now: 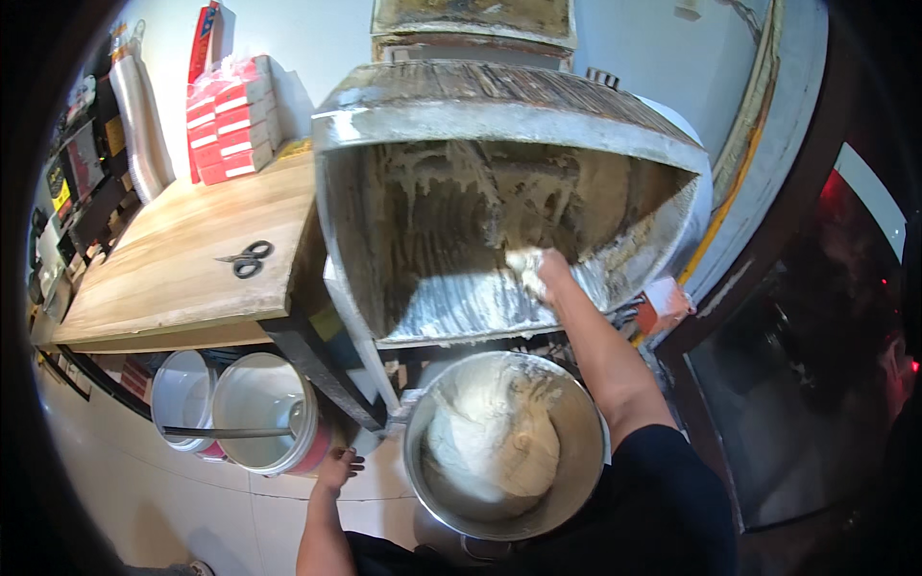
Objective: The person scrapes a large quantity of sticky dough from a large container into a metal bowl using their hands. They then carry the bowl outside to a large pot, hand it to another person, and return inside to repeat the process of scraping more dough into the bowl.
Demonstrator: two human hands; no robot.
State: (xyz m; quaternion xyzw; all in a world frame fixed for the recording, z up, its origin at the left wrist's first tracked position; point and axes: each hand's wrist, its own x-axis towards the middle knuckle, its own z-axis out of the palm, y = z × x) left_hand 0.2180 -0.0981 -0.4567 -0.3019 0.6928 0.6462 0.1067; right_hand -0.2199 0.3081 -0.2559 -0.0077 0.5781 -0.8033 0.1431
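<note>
My right hand [555, 273] reaches into the open metal trough [446, 237] of a dough mixer. Its fingers grip a soft whitish lump [529, 268] that looks like dough, slightly blurred. Dried dough and flour coat the trough's walls. Below the trough's front lip stands a large round steel pot [420, 461], in which a big mass of dough [529, 457] lies under white flour. My left hand [340, 469] hangs low, left of the pot and beside a white bucket [306, 450]. It holds nothing, and its fingers are slightly apart.
On the wooden table [166, 245] at left lie black-handled scissors [250, 259], with stacked red-and-white boxes [234, 129] behind. A second bucket [180, 396] stands under the table. A long-handled ladle [230, 433] rests across the buckets. A dark glass door [785, 403] is at right.
</note>
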